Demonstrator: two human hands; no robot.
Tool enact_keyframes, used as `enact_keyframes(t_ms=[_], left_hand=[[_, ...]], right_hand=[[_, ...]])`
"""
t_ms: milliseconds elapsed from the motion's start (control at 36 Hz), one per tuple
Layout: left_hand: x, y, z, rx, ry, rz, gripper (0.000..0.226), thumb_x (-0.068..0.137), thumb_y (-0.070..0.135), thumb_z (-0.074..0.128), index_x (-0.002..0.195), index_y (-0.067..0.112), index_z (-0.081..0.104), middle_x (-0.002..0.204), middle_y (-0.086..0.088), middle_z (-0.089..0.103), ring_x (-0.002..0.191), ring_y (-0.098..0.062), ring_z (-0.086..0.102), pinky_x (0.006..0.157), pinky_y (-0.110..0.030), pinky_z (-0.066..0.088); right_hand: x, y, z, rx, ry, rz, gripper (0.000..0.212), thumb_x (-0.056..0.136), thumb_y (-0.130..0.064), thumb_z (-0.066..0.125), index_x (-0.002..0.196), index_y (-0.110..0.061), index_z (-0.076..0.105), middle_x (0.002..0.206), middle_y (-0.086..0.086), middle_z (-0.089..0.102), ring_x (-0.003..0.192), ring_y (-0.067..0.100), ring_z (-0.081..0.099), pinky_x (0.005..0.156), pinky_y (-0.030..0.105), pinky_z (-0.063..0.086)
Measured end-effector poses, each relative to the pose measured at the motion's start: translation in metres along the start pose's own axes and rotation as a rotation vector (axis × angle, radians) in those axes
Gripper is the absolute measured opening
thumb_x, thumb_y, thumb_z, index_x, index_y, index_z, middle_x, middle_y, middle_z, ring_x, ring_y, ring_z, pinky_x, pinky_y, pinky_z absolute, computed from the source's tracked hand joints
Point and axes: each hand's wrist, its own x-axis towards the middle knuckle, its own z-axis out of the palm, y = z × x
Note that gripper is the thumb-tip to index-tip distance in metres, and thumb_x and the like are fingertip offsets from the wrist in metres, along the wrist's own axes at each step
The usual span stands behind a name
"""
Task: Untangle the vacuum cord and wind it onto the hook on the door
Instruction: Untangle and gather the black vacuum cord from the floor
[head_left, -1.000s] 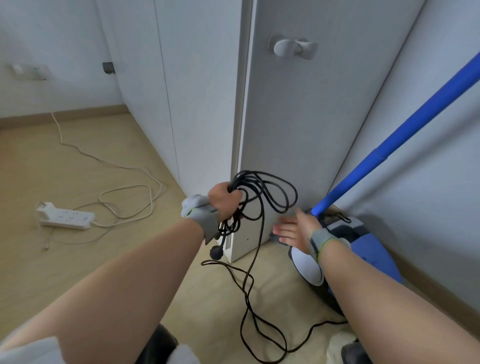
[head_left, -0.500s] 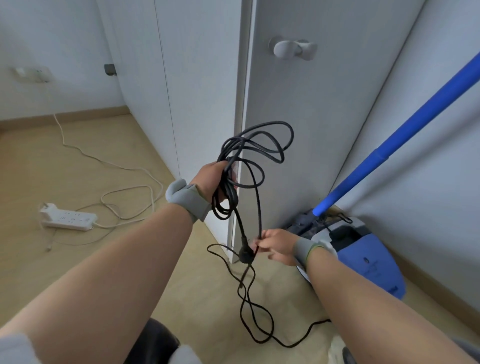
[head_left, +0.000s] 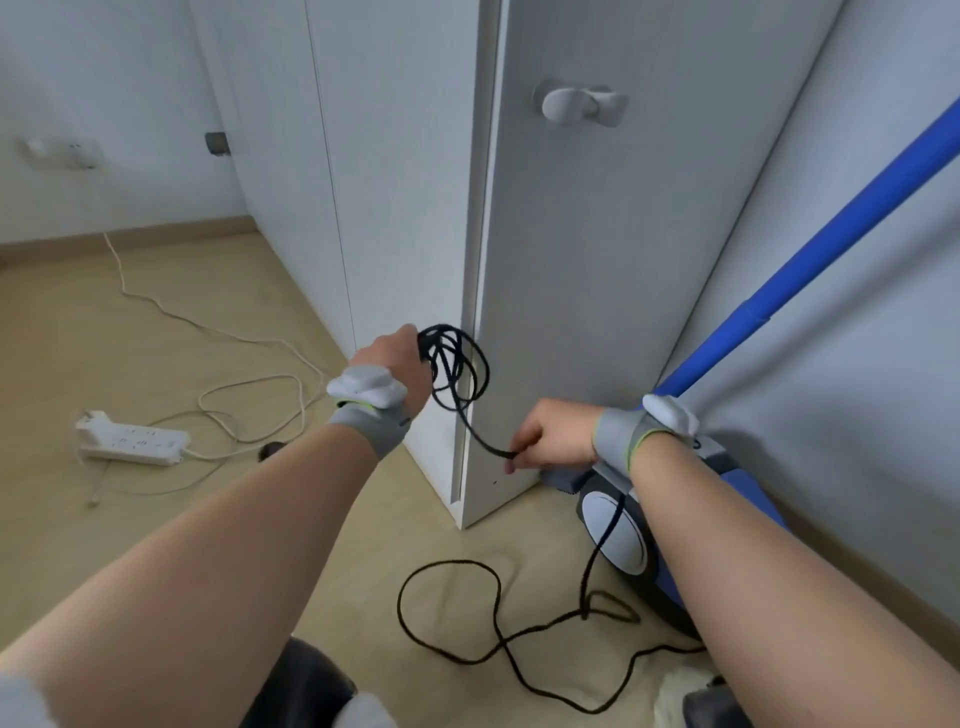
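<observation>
- The left hand (head_left: 397, 358) is closed around a small bundle of loops of the black vacuum cord (head_left: 441, 343), held up just beside the door's (head_left: 597, 291) edge.
- From that bundle one strand runs down to the right hand (head_left: 553, 439), which pinches it between thumb and fingers. The rest of the cord trails in loose, crossing curls on the floor (head_left: 208, 322) toward the vacuum (head_left: 615, 535).
- Judged from this, the untangling step is in hand: slack is being drawn and sorted, and nothing is wound yet.
- The hook (head_left: 576, 106) sits high on the door, bare and well above both hands.
- The next move likely calls for freeing the floor loops where they cross, then lifting the gathered cord up to the hook.
</observation>
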Motion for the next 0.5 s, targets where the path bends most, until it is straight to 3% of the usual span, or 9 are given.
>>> enact_keyframes(t_ms=[83,250,306,389,500], left_hand=[[-0.007,0.006,0.006,0.151,-0.174,0.097,0.003,0.090,0.020,0.041,0.089,0.018,0.043,0.069,0.002,0.046,0.070,-0.026,0.052,0.064,-0.033,0.041],[-0.026,0.021,0.015,0.311,-0.462,0.360,0.018,0.089,0.015,0.047,0.098,0.009,0.062,0.094,-0.004,0.064,0.081,-0.023,0.058,0.069,-0.029,0.044],[-0.029,0.020,0.020,0.222,-0.500,0.367,0.014,0.087,0.012,0.048,0.090,0.011,0.062,0.085,-0.003,0.061,0.075,-0.021,0.054,0.069,-0.031,0.045],[-0.032,0.019,0.022,0.011,-0.562,0.316,0.014,0.085,0.012,0.048,0.074,0.014,0.056,0.071,-0.003,0.057,0.066,-0.019,0.050,0.062,-0.028,0.043],[-0.036,0.025,0.013,-0.199,-0.720,0.197,0.018,0.085,0.015,0.048,0.090,0.008,0.064,0.064,0.002,0.061,0.053,-0.019,0.057,0.051,-0.025,0.044]], right_hand=[[-0.005,-0.013,-0.010,0.041,0.019,-0.108,0.017,0.086,-0.020,0.061,0.096,-0.021,0.075,0.059,-0.003,0.051,0.056,0.010,0.042,0.059,0.022,0.034],[0.000,-0.008,-0.014,0.207,0.347,-0.105,0.022,0.082,-0.023,0.068,0.081,-0.002,0.073,0.055,-0.001,0.050,0.053,0.009,0.041,0.054,0.022,0.034],[0.002,-0.002,-0.011,0.243,0.374,-0.056,0.027,0.081,-0.026,0.070,0.079,0.001,0.072,0.054,0.000,0.050,0.054,0.011,0.042,0.055,0.024,0.034],[0.003,0.007,-0.008,0.265,0.399,0.006,0.028,0.080,-0.028,0.070,0.058,-0.012,0.066,0.052,-0.002,0.050,0.051,0.010,0.041,0.054,0.023,0.034],[0.004,0.016,-0.007,0.293,0.412,0.073,0.038,0.080,-0.030,0.070,0.047,-0.020,0.054,0.051,-0.002,0.050,0.052,0.011,0.041,0.055,0.024,0.035]])
